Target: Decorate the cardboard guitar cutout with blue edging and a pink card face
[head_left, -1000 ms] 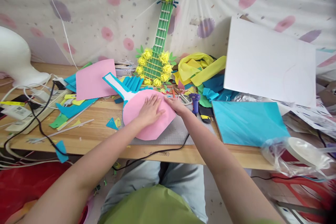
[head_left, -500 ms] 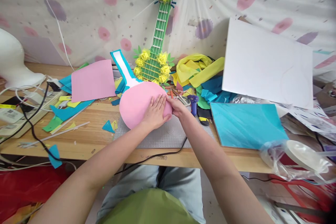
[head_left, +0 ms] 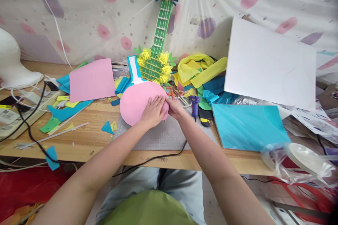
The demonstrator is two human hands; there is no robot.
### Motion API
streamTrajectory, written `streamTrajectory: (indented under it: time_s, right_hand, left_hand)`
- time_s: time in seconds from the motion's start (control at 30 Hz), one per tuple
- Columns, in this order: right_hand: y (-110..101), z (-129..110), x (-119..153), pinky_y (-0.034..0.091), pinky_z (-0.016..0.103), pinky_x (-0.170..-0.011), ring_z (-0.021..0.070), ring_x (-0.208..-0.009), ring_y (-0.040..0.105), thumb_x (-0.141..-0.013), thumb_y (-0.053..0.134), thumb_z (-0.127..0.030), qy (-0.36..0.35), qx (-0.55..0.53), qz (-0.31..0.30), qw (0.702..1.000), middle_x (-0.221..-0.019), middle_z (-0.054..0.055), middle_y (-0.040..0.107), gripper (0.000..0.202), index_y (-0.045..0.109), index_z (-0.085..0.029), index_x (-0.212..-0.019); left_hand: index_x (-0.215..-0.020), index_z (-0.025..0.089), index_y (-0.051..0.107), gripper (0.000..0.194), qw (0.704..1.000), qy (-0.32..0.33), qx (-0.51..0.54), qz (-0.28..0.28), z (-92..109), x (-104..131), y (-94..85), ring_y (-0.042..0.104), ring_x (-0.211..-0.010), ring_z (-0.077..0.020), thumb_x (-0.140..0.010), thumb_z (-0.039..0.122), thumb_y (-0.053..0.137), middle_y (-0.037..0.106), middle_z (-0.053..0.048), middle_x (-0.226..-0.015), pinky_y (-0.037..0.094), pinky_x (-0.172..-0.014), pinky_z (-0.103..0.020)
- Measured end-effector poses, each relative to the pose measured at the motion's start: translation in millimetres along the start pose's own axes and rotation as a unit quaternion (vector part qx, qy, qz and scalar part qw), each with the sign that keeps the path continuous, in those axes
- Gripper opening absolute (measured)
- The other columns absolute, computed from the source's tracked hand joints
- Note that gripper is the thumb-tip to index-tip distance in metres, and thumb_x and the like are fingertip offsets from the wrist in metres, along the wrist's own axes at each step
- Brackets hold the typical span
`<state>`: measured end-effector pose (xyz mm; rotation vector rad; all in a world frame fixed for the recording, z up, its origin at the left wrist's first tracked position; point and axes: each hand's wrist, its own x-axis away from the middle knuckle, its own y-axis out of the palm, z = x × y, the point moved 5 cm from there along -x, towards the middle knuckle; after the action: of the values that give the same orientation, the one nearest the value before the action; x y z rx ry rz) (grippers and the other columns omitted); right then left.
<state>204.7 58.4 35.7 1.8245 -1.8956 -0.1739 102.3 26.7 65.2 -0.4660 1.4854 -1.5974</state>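
A rounded pink piece (head_left: 133, 103) with a blue-edged white neck (head_left: 135, 70) lies over the grey cutting mat (head_left: 155, 142). My left hand (head_left: 154, 111) rests flat on its right part, fingers stretched out. At the right edge of the pink piece, my right hand (head_left: 173, 107) has its fingers closed on the rim, next to my left fingertips. Part of the right fingers is hidden behind the edge. Behind stands a green paper guitar (head_left: 158, 38) with yellow flowers.
Pink sheet (head_left: 91, 81) and paper scraps lie left. A purple glue gun (head_left: 194, 105), a blue board (head_left: 249, 126) and a white board (head_left: 269, 66) are at the right. A black cable (head_left: 158, 155) crosses the table's front edge.
The pink piece has turned, its neck swinging rightward to stand more upright. Both hands have stayed at its right side, with the right hand shifted slightly.
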Motion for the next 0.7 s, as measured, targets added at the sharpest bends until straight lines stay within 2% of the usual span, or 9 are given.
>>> streamTrajectory:
  time_s: [0.1,0.2,0.33,0.47,0.57,0.67,0.7]
  right_hand:
    - [-4,7,0,0.051,0.031,-0.079,0.0178,-0.088,0.064,-0.084,0.051,-0.035,-0.004,0.057,0.046,0.997,-0.083,0.007,0.070,0.021,0.061,-0.016,-0.084]
    - [-9,9,0,0.046,0.029,-0.087,0.0166,-0.098,0.060,-0.085,0.047,-0.038,-0.061,0.127,0.101,0.985,-0.093,0.006,0.069,0.027,0.062,-0.016,-0.086]
    - [-11,10,-5,0.043,0.029,-0.088,0.0185,-0.097,0.060,-0.084,0.041,-0.045,-0.127,0.206,0.109,0.964,-0.097,0.008,0.068,0.036,0.063,-0.016,-0.079]
    - [-17,15,-11,0.042,0.029,-0.088,0.0191,-0.097,0.060,-0.081,0.044,-0.049,-0.142,0.232,0.123,0.954,-0.098,0.009,0.067,0.038,0.063,-0.017,-0.079]
    - [-25,20,-14,0.041,0.027,-0.088,0.0178,-0.101,0.058,-0.079,0.045,-0.052,-0.139,0.210,0.136,0.958,-0.105,0.009,0.065,0.040,0.062,-0.017,-0.085]
    - [-36,20,-18,0.042,0.029,-0.086,0.0200,-0.101,0.057,-0.079,0.038,-0.058,-0.133,0.222,0.158,0.953,-0.102,0.010,0.066,0.048,0.062,-0.016,-0.085]
    - [-38,19,-20,0.041,0.030,-0.088,0.0209,-0.104,0.056,-0.079,0.037,-0.059,-0.130,0.224,0.143,0.955,-0.101,0.010,0.066,0.051,0.061,-0.016,-0.087]
  left_hand:
    - [-0.140,0.006,0.024,0.061,0.999,-0.006,-0.045,0.014,5,2,8.5,0.015,-0.137,-0.0227,-0.090,0.040,0.026,0.024,-0.012,-0.147,0.008,-0.111,-0.046]
    - [-0.141,0.008,0.024,0.063,0.997,-0.004,-0.067,0.038,10,7,16.4,0.014,-0.137,-0.0224,-0.088,0.042,0.028,0.023,-0.012,-0.147,0.007,-0.112,-0.046]
    - [-0.141,0.006,0.021,0.068,0.994,-0.015,-0.065,0.082,14,9,19.9,0.012,-0.138,-0.0225,-0.085,0.040,0.035,0.022,-0.014,-0.147,0.003,-0.112,-0.046]
    - [-0.140,0.004,0.021,0.072,0.996,-0.015,-0.012,0.083,11,6,21.6,0.017,-0.137,-0.0239,-0.080,0.036,0.045,0.025,-0.018,-0.146,0.009,-0.112,-0.045]
    - [-0.138,0.005,0.026,0.062,0.994,0.007,0.051,0.099,-1,8,13.6,0.019,-0.136,-0.0201,-0.084,0.032,0.040,0.029,-0.017,-0.144,0.016,-0.111,-0.040]
    - [-0.136,0.011,0.031,0.051,0.983,0.001,0.081,0.167,-30,19,-4.2,0.024,-0.134,-0.0165,-0.088,0.031,0.032,0.036,-0.014,-0.142,0.017,-0.111,-0.040]
    - [-0.135,0.012,0.034,0.050,0.977,-0.019,0.084,0.196,-43,24,-10.0,0.027,-0.134,-0.0169,-0.089,0.031,0.031,0.038,-0.014,-0.140,0.016,-0.111,-0.041]
